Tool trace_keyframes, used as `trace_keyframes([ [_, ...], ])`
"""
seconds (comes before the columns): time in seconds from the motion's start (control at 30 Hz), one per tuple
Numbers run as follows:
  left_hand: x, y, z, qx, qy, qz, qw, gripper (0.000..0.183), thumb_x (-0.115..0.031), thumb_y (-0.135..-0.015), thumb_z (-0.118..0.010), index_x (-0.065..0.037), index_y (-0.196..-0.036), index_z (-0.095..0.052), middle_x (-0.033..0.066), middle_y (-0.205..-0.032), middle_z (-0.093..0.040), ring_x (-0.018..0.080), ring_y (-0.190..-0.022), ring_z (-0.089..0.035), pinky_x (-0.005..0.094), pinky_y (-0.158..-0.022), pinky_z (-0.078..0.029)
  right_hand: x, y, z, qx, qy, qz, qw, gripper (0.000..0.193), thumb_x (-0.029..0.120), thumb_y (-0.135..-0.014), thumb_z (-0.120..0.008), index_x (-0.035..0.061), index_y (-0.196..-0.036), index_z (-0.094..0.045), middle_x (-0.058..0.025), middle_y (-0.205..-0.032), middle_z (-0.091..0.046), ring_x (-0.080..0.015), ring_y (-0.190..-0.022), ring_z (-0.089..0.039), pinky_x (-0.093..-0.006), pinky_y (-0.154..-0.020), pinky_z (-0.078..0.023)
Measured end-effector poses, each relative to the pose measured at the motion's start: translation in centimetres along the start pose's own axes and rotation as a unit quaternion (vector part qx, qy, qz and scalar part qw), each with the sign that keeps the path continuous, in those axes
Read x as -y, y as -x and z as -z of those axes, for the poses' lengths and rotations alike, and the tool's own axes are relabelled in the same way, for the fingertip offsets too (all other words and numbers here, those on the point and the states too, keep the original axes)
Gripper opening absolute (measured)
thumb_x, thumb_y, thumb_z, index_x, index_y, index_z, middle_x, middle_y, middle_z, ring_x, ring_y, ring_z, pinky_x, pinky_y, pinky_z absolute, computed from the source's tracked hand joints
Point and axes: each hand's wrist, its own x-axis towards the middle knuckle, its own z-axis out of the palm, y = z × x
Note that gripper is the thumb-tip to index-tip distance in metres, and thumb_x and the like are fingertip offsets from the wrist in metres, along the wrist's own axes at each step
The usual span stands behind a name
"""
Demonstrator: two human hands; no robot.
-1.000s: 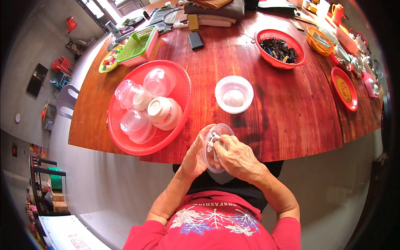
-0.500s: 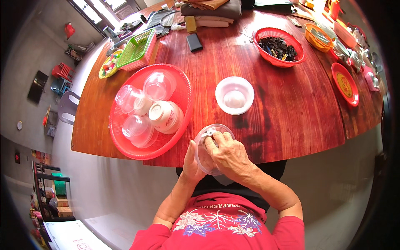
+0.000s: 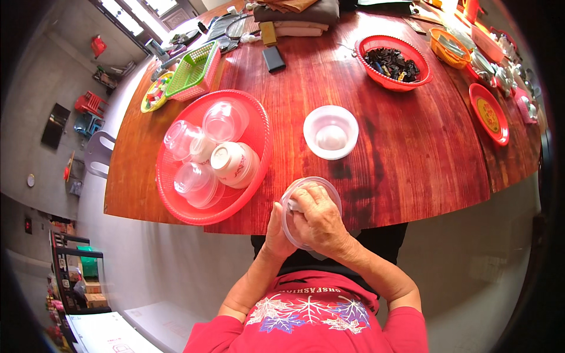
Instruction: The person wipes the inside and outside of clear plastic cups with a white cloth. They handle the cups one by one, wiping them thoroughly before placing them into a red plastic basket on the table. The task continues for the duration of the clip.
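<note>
At the table's near edge, my left hand grips a clear plastic bowl from its left side, thumb along the outer wall. The bowl is tilted, its mouth facing up toward me. My right hand reaches inside with curled fingers, pressing a small white wad against the inner wall. Whether the wad is cloth or paper I cannot tell; most of it is hidden by the fingers. Beyond my hands sits a white bowl with a pale round shape at its centre.
To the left lies a large red basket holding clear bowls and white patterned bowls. A green-and-pink basket stands behind it. Far right are a red basket of dark pieces and a red plate.
My right hand has turned and pushed deeper into the clear bowl, covering more of the white wad. Bowl and hands have shifted slightly right.
</note>
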Motion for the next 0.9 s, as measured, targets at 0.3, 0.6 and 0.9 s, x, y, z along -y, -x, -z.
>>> trace_keyframes([
  [0.3, -1.1, -0.9, 0.8, 0.156, 0.096, -0.017, 0.983, 0.078, -0.056, -0.092, -0.051, -0.008, -0.146, -0.022, 0.0228, -0.131, -0.05, 0.0348, -0.115, -0.056, 0.0462, -0.096, -0.048, 0.0, -0.3, 3.2, 0.253, -0.245, -0.051, 0.935, 0.03, 0.005, -0.077, -0.057, 0.0053, -0.106, -0.052, -0.0166, -0.092, -0.053, -0.0313, -0.091, -0.053, -0.0418, -0.081, -0.041],
  [0.6, -2.2, -1.3, 0.5, 0.076, 0.033, -0.017, 0.996, 0.078, -0.048, -0.086, -0.066, -0.01, -0.143, -0.029, 0.015, -0.124, -0.055, 0.0272, -0.116, -0.055, 0.042, -0.097, -0.047, -0.6, 1.2, 5.2, 0.212, 0.208, 0.125, 0.947, 0.024, 0.014, -0.077, -0.061, 0.0066, -0.1, -0.062, -0.0104, -0.097, -0.059, -0.0279, -0.089, -0.057, -0.0405, -0.075, -0.045],
  [0.9, -1.9, -1.3, 0.8, 0.076, 0.009, -0.078, 0.994, 0.081, -0.049, -0.086, -0.067, -0.01, -0.143, -0.026, 0.0159, -0.122, -0.055, 0.0261, -0.105, -0.062, 0.0402, -0.087, -0.054, 0.5, 2.3, 3.8, 0.153, -0.209, 0.013, 0.966, 0.045, -0.002, -0.072, -0.064, 0.0013, -0.116, -0.055, -0.0148, -0.103, -0.058, -0.0323, -0.093, -0.056, -0.04, -0.082, -0.045],
])
